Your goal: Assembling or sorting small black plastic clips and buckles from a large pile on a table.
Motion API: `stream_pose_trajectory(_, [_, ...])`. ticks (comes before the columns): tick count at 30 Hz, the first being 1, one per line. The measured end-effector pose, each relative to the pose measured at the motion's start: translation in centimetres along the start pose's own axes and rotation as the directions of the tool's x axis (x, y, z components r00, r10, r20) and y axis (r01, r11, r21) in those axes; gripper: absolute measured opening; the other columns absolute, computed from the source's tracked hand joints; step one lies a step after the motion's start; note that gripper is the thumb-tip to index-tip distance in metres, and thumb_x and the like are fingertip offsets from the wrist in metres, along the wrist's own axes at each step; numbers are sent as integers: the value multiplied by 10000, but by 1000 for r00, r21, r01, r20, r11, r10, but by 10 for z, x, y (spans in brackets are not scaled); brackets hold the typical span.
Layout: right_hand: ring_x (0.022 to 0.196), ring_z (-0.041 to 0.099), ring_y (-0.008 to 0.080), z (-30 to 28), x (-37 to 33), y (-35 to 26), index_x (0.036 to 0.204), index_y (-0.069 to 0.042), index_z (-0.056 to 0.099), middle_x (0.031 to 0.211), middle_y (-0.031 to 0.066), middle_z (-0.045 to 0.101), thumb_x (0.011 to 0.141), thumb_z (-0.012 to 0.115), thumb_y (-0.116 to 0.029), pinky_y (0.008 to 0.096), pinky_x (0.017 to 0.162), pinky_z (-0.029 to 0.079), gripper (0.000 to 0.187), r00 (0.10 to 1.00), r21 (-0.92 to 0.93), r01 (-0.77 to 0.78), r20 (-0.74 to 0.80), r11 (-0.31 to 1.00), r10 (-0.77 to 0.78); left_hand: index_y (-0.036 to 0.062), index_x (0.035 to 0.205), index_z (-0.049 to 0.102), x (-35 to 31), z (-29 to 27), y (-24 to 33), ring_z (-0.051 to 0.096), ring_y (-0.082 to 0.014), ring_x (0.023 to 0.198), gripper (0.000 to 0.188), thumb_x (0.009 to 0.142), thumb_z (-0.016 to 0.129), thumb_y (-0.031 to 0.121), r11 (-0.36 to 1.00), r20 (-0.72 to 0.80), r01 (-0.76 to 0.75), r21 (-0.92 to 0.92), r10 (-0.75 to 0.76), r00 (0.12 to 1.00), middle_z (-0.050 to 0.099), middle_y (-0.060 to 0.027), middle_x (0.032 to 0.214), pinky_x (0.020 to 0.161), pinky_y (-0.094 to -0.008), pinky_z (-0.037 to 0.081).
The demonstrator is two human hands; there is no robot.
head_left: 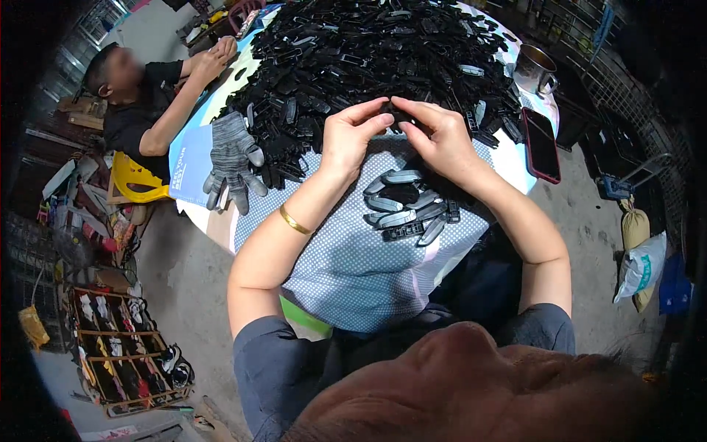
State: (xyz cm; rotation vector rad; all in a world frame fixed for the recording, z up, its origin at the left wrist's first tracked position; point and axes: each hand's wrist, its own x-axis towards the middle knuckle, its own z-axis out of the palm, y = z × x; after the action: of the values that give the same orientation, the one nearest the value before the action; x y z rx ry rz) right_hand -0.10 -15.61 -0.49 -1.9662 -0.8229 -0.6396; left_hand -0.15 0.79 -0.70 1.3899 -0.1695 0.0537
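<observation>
My left hand (349, 138) and my right hand (440, 138) meet at the near edge of a big heap of small black plastic parts (353, 59). Both are closed, fingertips pinching a small black plastic part (392, 112) between them. Fingers cover most of it, so its exact kind is hidden. Below my hands, on a grey dotted cloth (331, 243) spread over the table edge and my lap, lies a small pile of black parts with grey curved covers (398, 219). A gold bangle is on my left wrist.
Left of the heap, a grey knitted glove (234, 158) lies on a blue booklet (190, 163). A phone (541, 145) and a metal mug (534, 70) sit at the right edge. Another person (136, 110) works at the left, by a yellow chair (136, 179). A shoe rack (121, 346) stands lower left.
</observation>
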Motion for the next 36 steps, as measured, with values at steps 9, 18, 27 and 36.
stream_pose_trajectory(9, [858,637,252,5,1,0,1099,-50,594,1029,155,620,761,613,-13,287,717,513,341,995,-76,97,-28,992,-100,-45,1058,595,-2,4,-5,611,-136,800,301,770,654,19,990,-7,-12,-139,11,1000,640,-103,942,728,-234,501])
stream_pose_trajectory(18, [819,584,119,-3,7,14,1084,36,525,947,77,613,817,644,-197,250,711,488,374,823,338,-545,390,768,412,0,1152,540,3,-5,6,566,-165,982,308,874,545,133,962,190,29,-272,24,982,603,-110,1077,894,-284,427])
stream_pose_trajectory(27, [549,524,80,-5,0,-1,939,27,616,630,8,590,803,651,-186,234,506,420,255,991,30,-43,131,999,39,-8,1037,620,-2,-2,15,585,-132,877,212,851,551,66,985,221,-127,-113,150,964,644,-81,948,816,-248,451])
stream_pose_trajectory(36, [708,629,308,-42,15,25,866,-18,642,754,164,639,722,672,-372,386,656,501,384,872,-474,-100,381,875,307,1,1038,609,-12,-2,26,580,-77,765,302,767,662,123,725,388,-225,651,-63,919,645,-47,789,697,-219,467])
